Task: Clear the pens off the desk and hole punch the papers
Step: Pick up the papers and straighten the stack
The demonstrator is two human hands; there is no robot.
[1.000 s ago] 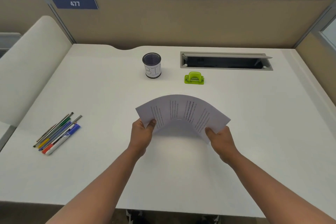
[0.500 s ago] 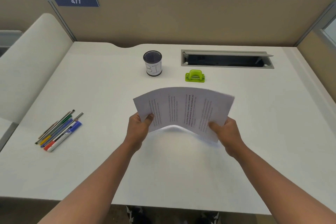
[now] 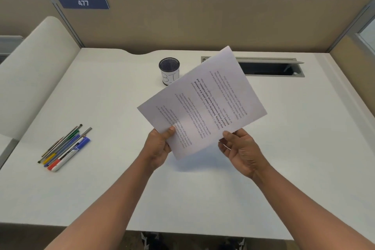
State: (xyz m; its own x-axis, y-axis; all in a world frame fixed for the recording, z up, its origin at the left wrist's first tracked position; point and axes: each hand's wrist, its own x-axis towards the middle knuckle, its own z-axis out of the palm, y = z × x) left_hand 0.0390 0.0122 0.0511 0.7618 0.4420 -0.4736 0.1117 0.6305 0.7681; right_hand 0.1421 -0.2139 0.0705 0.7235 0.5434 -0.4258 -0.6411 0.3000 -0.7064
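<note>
I've got the papers (image 3: 205, 103) up off the surface, left hand (image 3: 157, 148) pinching the near corner, right hand (image 3: 242, 150) loose at the edge. Pens (image 3: 65, 148) at 9 o'clock are untouched — I'd say punching's next, punch hidden.

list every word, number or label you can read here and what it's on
"477": white digits on the blue nameplate on the beige partition.
"BI": hand-drawn black letters on the white label of the black mesh pen cup, partly hidden by the paper.
White printed papers held by the left hand: text upside down, too small to read.
Marker labels: too small.
</note>
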